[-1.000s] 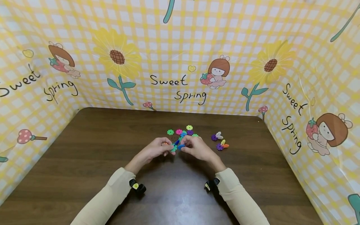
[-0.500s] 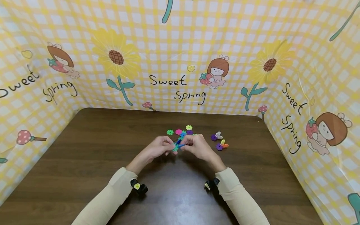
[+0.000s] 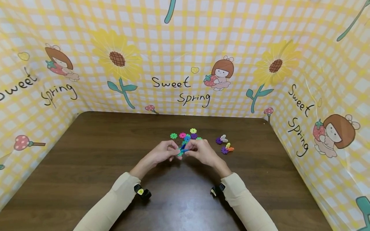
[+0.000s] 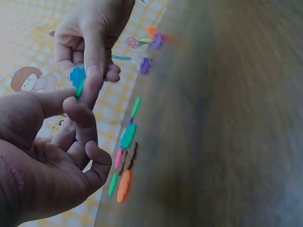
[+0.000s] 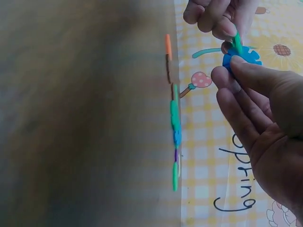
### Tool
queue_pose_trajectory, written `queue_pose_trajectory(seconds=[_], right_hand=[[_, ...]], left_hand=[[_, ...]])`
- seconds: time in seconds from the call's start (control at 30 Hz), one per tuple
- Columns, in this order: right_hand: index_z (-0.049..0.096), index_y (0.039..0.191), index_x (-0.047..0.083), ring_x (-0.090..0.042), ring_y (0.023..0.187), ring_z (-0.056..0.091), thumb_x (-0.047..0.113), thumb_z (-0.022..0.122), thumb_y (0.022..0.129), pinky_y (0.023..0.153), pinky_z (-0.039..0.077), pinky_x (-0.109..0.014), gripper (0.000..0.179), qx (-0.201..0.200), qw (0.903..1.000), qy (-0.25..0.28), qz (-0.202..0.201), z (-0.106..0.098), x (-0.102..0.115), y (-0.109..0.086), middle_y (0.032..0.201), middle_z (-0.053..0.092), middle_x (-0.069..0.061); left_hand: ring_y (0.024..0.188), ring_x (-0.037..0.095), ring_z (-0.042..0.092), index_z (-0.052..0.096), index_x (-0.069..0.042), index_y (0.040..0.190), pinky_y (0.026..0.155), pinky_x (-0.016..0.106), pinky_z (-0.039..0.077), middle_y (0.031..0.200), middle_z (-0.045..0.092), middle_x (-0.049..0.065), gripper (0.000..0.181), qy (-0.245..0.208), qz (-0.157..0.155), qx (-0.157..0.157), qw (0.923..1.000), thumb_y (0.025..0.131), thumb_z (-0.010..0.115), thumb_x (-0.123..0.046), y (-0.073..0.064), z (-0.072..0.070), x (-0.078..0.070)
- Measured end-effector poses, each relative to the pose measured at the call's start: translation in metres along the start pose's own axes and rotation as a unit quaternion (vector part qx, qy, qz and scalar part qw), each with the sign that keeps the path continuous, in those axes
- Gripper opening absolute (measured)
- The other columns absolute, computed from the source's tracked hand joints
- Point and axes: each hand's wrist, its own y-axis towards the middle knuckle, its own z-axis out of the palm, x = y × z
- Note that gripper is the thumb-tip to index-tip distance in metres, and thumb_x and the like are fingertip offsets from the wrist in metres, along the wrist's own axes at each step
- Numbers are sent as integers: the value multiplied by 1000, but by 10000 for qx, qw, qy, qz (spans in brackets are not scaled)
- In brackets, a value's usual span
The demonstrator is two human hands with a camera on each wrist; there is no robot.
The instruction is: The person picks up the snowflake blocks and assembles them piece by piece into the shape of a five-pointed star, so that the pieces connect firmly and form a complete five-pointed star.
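Observation:
My left hand (image 3: 163, 152) pinches a green flower-shaped disc (image 3: 180, 153) between thumb and fingertips. My right hand (image 3: 204, 153) pinches a blue flower-shaped disc (image 5: 245, 57), its thumb lying on the disc's face. Both discs meet at an angle in the right wrist view, where the green one stands edge-on against the blue. A darker blue disc (image 3: 183, 147) shows at the green one in the head view. Fingers cover much of these pieces, so how far they interlock cannot be told.
Behind the hands lie several loose discs, among them a green (image 3: 173, 136), a pink (image 3: 182, 135) and a yellow one (image 3: 193, 131). To the right stand two joined clusters, purple with white (image 3: 221, 139) and purple with yellow and orange (image 3: 227, 148). Patterned cloth (image 3: 185, 64) walls the brown table (image 3: 115, 134).
My right hand has turned the blue disc to a flatter angle and brought it up against the green one. The left hand keeps its pinch, shifted very slightly.

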Motion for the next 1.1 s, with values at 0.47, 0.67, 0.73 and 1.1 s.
queue_pose_trajectory(seconds=[0.47,0.67,0.73,1.1], right_hand=[[70,92,12,-11,77,63,12,75,91,70,53,-27,5,-130,9970,-496,584,-45,-24,-35,84,70,6],[71,91,10,-11,77,62,10,76,89,69,52,-26,6,-247,9925,-882,812,-64,-36,-53,83,69,5],[71,91,10,-11,77,62,9,77,89,69,52,-26,6,-251,9914,-958,852,-69,-41,-60,84,69,4],[72,95,8,-13,80,65,6,75,89,73,54,-30,6,-269,9841,-1349,1124,-99,-57,-96,87,71,2]], left_hand=[[64,17,59,64,-6,103,59,31,49,82,73,5,11,2128,344,-458,9754,95,69,-13,0,-27,10],[75,15,59,64,-11,107,71,36,48,85,66,-1,20,3198,349,-799,9435,91,75,-16,4,-35,16],[79,16,59,63,-11,112,74,38,48,88,65,0,26,3380,402,-824,9367,90,76,-16,5,-37,19],[98,25,56,60,-8,129,86,47,47,104,59,8,47,3896,398,-739,9171,88,79,-22,11,-40,22]])
